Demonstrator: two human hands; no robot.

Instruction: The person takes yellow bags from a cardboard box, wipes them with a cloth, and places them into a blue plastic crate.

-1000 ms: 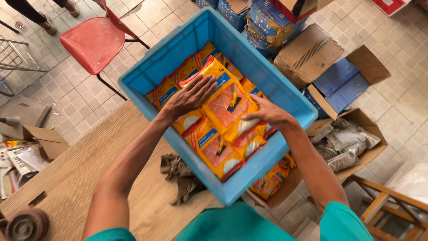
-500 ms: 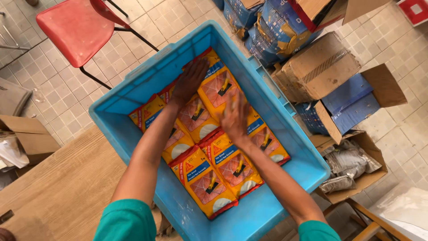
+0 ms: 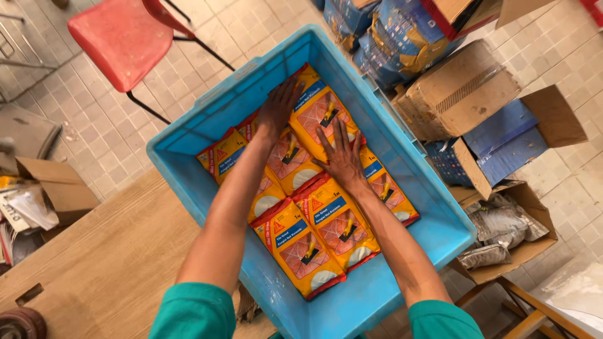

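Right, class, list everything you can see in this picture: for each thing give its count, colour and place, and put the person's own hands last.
Crate: one, blue, on the table.
Packets: about eight showing, yellow and red, flat inside the crate.
Table: one, wooden, lower left.
Chair: one, red, top left on the tiled floor.
Cardboard boxes: several, brown and blue, right of the crate.
Grey bags: a few, in an open box, lower right.
Left hand: flat on the far packets.
Right hand: flat, fingers spread, on the middle packets.
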